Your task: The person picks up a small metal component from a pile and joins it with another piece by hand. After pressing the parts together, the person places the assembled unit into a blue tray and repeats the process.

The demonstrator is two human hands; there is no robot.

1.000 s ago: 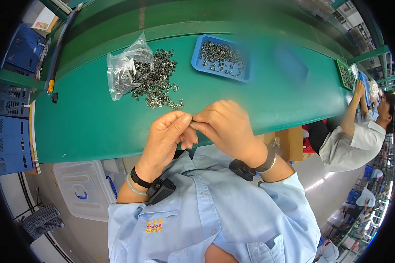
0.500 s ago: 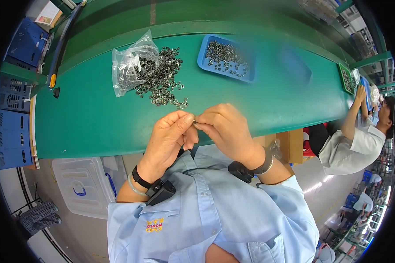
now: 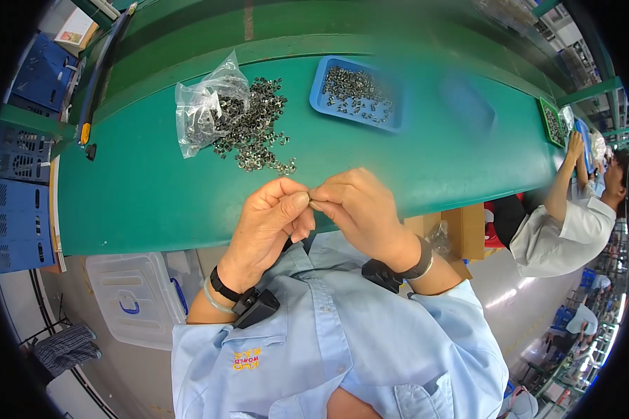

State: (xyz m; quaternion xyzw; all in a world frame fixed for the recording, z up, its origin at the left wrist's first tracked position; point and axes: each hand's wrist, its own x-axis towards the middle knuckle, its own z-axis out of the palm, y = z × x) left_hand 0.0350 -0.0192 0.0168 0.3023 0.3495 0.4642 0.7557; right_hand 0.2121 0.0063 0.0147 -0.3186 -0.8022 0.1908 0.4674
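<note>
My left hand (image 3: 274, 216) and my right hand (image 3: 356, 209) meet fingertip to fingertip above the near edge of the green table. Each is closed in a pinch on one small metal piece, almost wholly hidden by thumbs and forefingers. Beyond them lies a loose heap of small shiny metal clips (image 3: 258, 129). Part of the heap is inside a clear plastic bag (image 3: 201, 112) lying open on its side. Farther right, a blue tray (image 3: 321, 105) holds more of these small metal pieces, spread over its bottom.
The green table (image 3: 140, 202) spans the view. A green tray (image 3: 551, 122) of small parts sits at its right end, by a co-worker (image 3: 566, 234) in a pale shirt. Blue crates (image 3: 21, 223) stand left; below are a clear lidded box (image 3: 136, 300) and a cardboard box (image 3: 466, 234).
My hands stay pinched together in nearly the same place, and the small piece between them is now more covered by the fingers. The view has shifted slightly.
</note>
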